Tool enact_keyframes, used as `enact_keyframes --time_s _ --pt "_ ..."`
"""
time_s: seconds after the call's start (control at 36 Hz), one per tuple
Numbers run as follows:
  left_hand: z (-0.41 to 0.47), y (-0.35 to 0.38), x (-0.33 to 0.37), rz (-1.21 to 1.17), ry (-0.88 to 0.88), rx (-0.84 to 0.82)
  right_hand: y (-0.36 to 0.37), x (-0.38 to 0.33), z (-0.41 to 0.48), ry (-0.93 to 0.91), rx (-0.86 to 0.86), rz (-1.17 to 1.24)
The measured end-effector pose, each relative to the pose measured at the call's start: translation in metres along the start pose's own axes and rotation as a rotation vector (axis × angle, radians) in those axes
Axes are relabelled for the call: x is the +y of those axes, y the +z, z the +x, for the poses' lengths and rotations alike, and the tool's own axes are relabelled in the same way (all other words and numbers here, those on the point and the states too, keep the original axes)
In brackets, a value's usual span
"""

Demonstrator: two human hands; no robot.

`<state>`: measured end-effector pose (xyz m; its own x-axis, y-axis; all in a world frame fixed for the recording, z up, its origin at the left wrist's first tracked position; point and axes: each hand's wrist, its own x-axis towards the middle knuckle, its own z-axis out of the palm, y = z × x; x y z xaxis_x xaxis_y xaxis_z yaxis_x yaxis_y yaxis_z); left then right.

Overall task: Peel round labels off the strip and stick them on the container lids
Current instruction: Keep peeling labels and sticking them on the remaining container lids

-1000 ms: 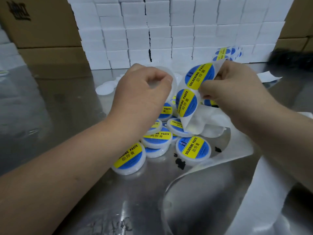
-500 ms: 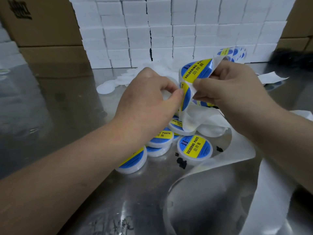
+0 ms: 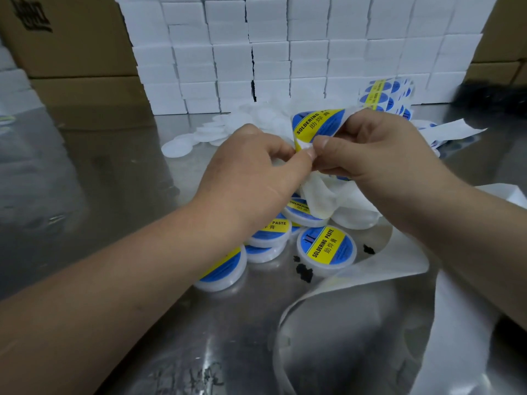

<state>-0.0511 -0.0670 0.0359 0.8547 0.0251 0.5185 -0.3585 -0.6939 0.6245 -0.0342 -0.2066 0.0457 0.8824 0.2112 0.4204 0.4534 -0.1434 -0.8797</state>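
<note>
My right hand (image 3: 368, 155) grips the white label strip (image 3: 319, 201), with a round blue and yellow label (image 3: 313, 122) showing above its fingers. My left hand (image 3: 251, 172) meets it at the strip's fold and pinches a label's edge between thumb and forefinger; a white container seems to be tucked under its fingers, mostly hidden. Below the hands lies a heap of labelled white containers (image 3: 326, 248). Several plain white lids (image 3: 179, 146) lie further back.
The steel table (image 3: 114, 195) carries empty backing strip (image 3: 462, 323) curling at the front right. More labelled strip (image 3: 382, 94) piles at the back right. A wall of white boxes (image 3: 285, 52) and brown cartons (image 3: 71, 38) closes the back.
My left hand moved right to the strip and took hold of a label's edge. The lower label that showed on the strip is now folded out of sight between both hands.
</note>
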Motion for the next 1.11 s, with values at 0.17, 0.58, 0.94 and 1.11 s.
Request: enact_keyframes --time_s 0.17,0.58,0.94,1.11 --pt "0.004 -0.002 -0.003 -0.052 -0.081 -0.001 -0.001 0.0 0.002 0.017 0.032 0.008" --pt "0.023 -0.017 -0.021 -0.133 -0.222 0.282 -0.014 0.001 0.019 0.142 0.316 0.176" --pt "0.017 -0.009 -0.016 -0.204 -0.118 0.216 -0.024 0.009 0.019 0.025 0.406 -0.253" --pt "0.013 -0.005 -0.012 -0.32 -0.156 0.154 -0.02 0.013 0.019 0.027 0.313 -0.154"
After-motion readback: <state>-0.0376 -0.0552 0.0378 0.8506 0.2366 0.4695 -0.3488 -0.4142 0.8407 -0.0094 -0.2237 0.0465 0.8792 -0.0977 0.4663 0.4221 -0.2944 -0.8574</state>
